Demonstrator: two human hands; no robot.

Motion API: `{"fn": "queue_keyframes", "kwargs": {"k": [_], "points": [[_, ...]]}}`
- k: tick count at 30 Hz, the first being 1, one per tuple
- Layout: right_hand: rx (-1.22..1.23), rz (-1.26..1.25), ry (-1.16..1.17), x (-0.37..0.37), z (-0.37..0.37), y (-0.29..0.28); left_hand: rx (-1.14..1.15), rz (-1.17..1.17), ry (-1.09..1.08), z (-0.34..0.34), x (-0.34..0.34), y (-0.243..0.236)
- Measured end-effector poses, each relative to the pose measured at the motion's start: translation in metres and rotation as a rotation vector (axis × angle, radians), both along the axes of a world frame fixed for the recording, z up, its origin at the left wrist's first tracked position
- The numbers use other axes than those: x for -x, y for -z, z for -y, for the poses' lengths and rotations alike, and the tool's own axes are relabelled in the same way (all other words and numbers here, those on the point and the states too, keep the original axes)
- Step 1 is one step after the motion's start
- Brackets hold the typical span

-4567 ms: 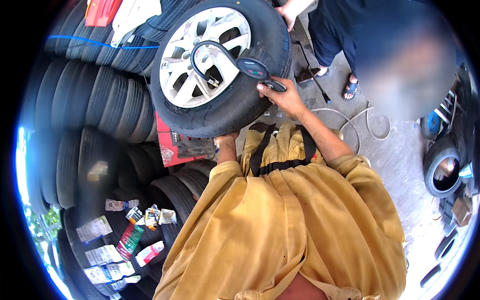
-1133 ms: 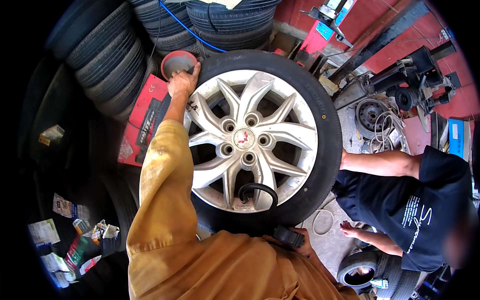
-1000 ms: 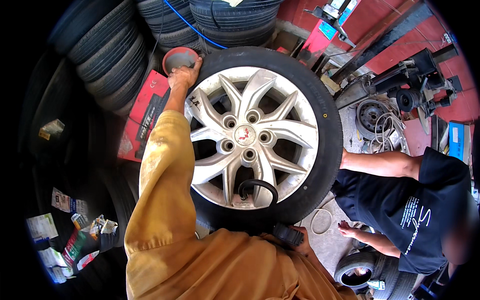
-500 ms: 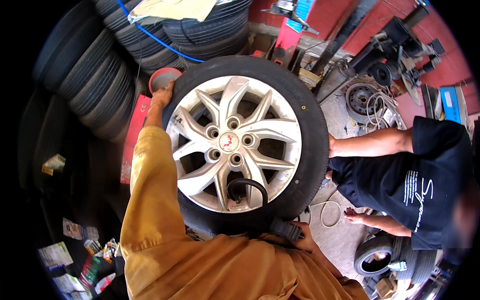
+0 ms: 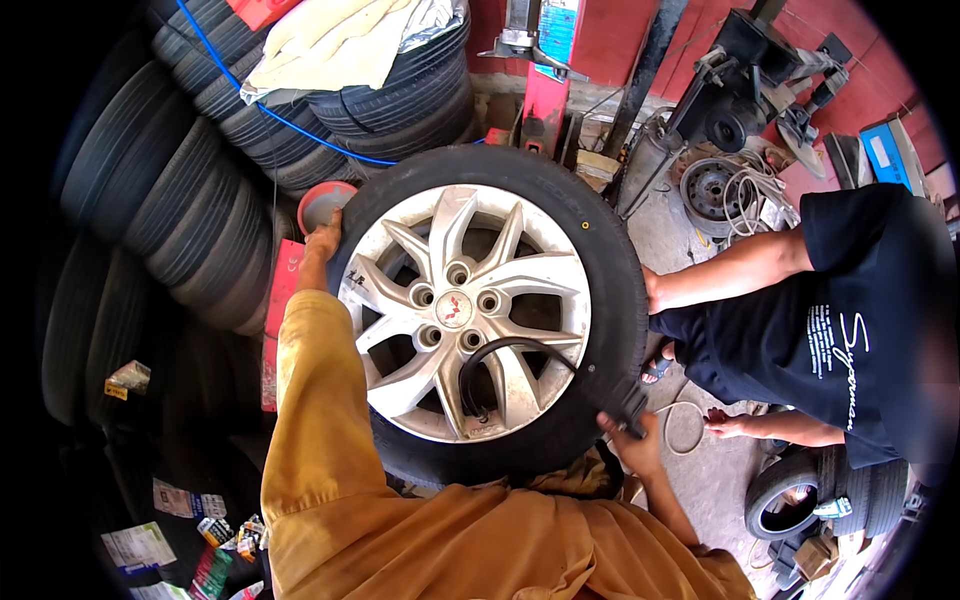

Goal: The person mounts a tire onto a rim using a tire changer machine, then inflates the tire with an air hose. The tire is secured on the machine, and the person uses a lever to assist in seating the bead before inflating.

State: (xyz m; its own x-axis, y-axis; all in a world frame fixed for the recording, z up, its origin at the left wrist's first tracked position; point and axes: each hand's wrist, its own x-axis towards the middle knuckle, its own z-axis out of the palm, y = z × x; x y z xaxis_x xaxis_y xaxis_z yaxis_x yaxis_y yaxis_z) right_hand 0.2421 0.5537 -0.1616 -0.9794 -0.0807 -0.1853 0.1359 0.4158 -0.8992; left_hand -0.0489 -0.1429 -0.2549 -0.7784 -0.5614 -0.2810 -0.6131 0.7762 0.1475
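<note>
A large wheel lies flat before me, its black tyre (image 5: 617,300) mounted on a silver spoked alloy rim (image 5: 455,270). My left hand (image 5: 322,240) grips the tyre's far-left edge, beside a red-rimmed bowl (image 5: 327,205); some of its fingers are hidden. In my right hand (image 5: 638,445) is a black tyre inflator (image 5: 628,405), held over the near-right sidewall. Its black hose (image 5: 500,343) curves across the spokes to the near part of the rim, around the valve. Another person's hand (image 5: 652,288) touches the tyre's right side.
Stacked tyres (image 5: 160,180) rise on the left, and more stand at the back under a cloth (image 5: 330,45). A red machine post (image 5: 548,105) is behind the wheel. On the right are a co-worker in a dark shirt (image 5: 790,300), a bare steel rim (image 5: 712,195) and small tyres (image 5: 785,495).
My right hand has brought the inflator up and to the right, onto the sidewall's edge, and its hose now stretches farther over the spokes. The view has shifted slightly; my left hand stays at the tyre.
</note>
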Motion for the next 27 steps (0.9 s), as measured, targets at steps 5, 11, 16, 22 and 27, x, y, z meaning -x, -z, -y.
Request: {"fn": "queue_keyframes", "kwargs": {"k": [5,11,16,22,27], "points": [[0.045,0.212,0.095,0.110,-0.027,-0.018,-0.216,-0.053,0.011,-0.039,0.019,0.016],[-0.153,-0.061,-0.224,0.208,0.000,-0.015,0.143,-0.007,0.307,0.033,-0.003,0.005],[-0.066,-0.019,-0.163,0.202,-0.010,-0.019,0.112,0.028,0.288,-0.018,0.009,0.024],[0.042,-0.021,-0.232,0.208,0.004,-0.008,0.143,0.038,0.155,0.032,-0.005,0.014],[-0.113,-0.031,-0.209,0.183,-0.008,-0.009,0.124,-0.072,0.273,-0.027,-0.002,0.022]]}}
